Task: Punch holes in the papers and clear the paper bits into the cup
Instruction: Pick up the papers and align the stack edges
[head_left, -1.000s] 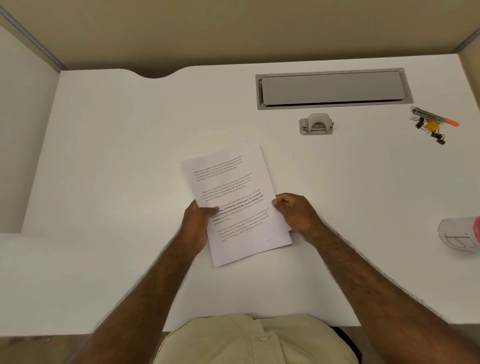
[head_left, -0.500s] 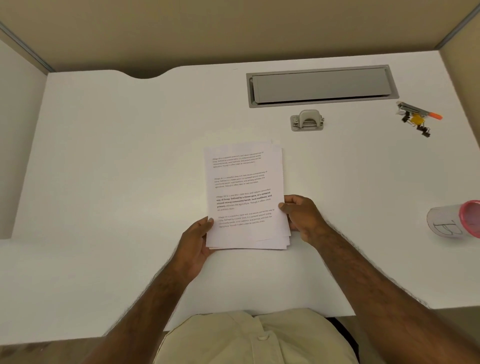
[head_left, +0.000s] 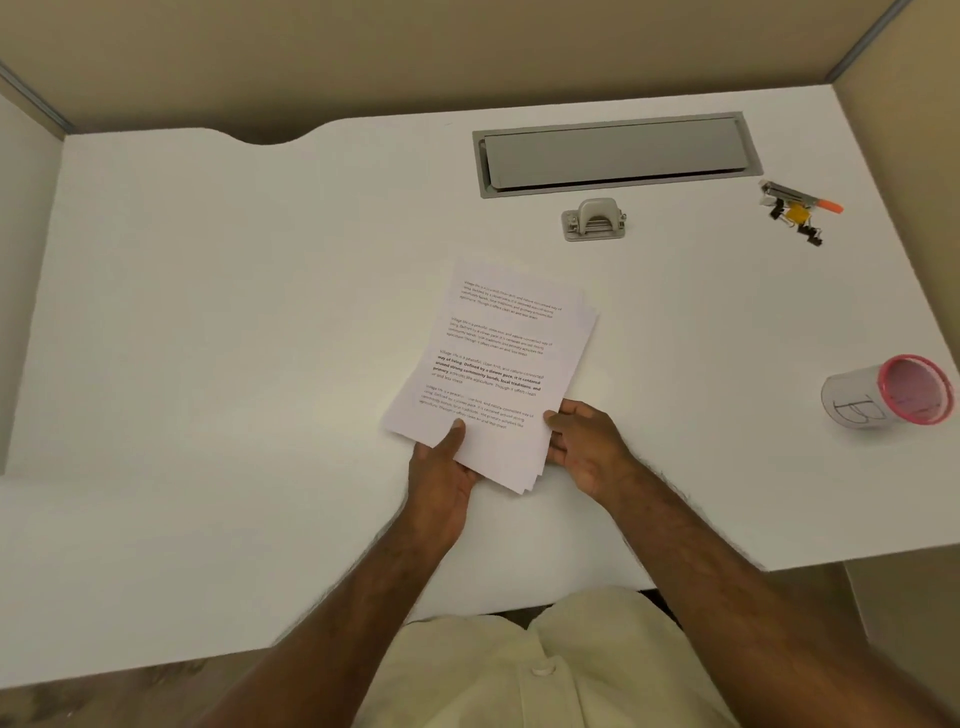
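A small stack of printed papers (head_left: 493, 364) lies on the white desk (head_left: 234, 322), its top tilted to the right. My left hand (head_left: 441, 473) grips the stack's lower left edge, thumb on top. My right hand (head_left: 582, 441) holds the lower right edge, thumb on the sheet. A grey hole punch (head_left: 595, 219) stands beyond the papers, apart from them. A white cup with a pink rim (head_left: 883, 391) lies on its side at the right, its mouth facing right.
A grey cable hatch (head_left: 615, 153) is set into the desk behind the punch. A stapler with an orange tip and several binder clips (head_left: 795, 210) lie at the far right. Beige partition walls enclose the desk.
The stack has turned clockwise, from leaning left to leaning right, and shifted slightly right. Both hands slid down to its lower edge.
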